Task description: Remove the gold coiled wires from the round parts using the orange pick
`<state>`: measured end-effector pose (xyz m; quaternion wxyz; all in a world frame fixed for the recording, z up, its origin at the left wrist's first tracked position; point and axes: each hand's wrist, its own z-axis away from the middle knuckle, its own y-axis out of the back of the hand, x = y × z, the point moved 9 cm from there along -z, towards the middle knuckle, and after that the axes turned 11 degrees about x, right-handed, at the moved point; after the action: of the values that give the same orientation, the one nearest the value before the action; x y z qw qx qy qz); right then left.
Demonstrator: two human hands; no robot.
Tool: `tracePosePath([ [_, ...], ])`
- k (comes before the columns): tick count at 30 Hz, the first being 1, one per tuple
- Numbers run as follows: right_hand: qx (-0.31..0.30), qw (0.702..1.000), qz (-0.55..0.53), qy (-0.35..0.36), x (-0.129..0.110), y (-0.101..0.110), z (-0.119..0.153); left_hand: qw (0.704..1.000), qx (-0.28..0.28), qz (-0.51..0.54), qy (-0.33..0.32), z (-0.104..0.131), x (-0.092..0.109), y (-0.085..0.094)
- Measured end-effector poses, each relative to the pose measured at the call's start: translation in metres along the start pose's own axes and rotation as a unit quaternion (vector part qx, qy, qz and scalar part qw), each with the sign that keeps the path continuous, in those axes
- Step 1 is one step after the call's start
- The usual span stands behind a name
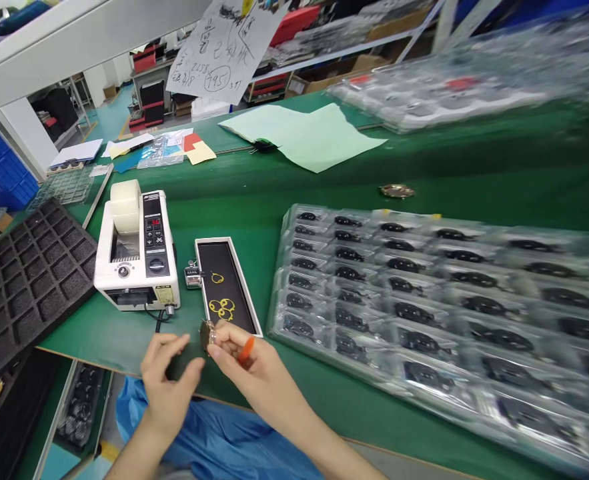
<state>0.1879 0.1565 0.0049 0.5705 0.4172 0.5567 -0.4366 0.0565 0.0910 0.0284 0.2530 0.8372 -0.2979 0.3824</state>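
My right hand (247, 360) pinches a small round gold-and-silver part (207, 333) at the front edge of the green table; one finger wears an orange cot. My left hand (167, 377) hovers just left of the part with its fingers apart and holds nothing. Directly behind my hands lies a narrow black tray with a white rim (201, 241) that carries a few gold rings. A white automatic tape dispenser (138, 247) with a roll of clear tape stands to the left of that tray.
A large clear blister tray (439, 220) holding several dark parts fills the right. A black foam grid tray (29, 280) with gold parts lies at far left. Pale green paper (309, 137), a gold part (397, 191) and another clear tray (449, 93) lie farther back.
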Motion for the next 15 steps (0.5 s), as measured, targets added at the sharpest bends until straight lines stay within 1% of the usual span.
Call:
tracePosePath([
  [1,-0.002,1.000,0.010,0.008,-0.001,0.002,0.001,0.994,0.023,0.034,0.102,-0.004,-0.018,0.006],
  [2,-0.005,1.000,0.016,0.013,-0.002,0.004,0.001,0.976,0.050,0.073,0.200,-0.006,-0.035,0.011],
  [3,-0.010,1.000,0.017,0.015,-0.002,0.005,0.002,0.951,0.077,0.110,0.277,-0.008,-0.049,0.015],
  [4,-0.015,1.000,0.014,0.014,-0.003,0.007,0.003,0.927,0.099,0.142,0.331,-0.012,-0.059,0.017],
  [5,-0.018,1.000,0.011,0.012,-0.003,0.009,0.005,0.910,0.109,0.162,0.367,-0.017,-0.066,0.017],
  [6,-0.020,1.000,0.007,0.009,-0.003,0.011,0.006,0.901,0.114,0.171,0.381,-0.023,-0.069,0.017],
  [8,-0.017,1.000,-0.004,0.008,-0.005,0.016,0.008,0.904,0.114,0.169,0.376,-0.034,-0.069,0.017],
  [11,-0.013,1.000,-0.025,0.013,-0.007,0.023,0.011,0.922,0.140,0.161,0.323,-0.045,-0.054,0.024],
  [12,-0.018,0.999,-0.037,0.012,-0.007,0.025,0.012,0.932,0.144,0.157,0.293,-0.050,-0.044,0.027],
  [13,-0.028,0.998,-0.054,0.011,-0.007,0.025,0.013,0.949,0.136,0.141,0.247,-0.056,-0.031,0.028],
  [14,-0.041,0.996,-0.075,0.010,-0.007,0.025,0.013,0.970,0.110,0.108,0.188,-0.064,-0.015,0.027],
  [15,-0.057,0.993,-0.099,0.011,-0.007,0.024,0.014,0.988,0.066,0.059,0.122,-0.072,0.002,0.021],
])
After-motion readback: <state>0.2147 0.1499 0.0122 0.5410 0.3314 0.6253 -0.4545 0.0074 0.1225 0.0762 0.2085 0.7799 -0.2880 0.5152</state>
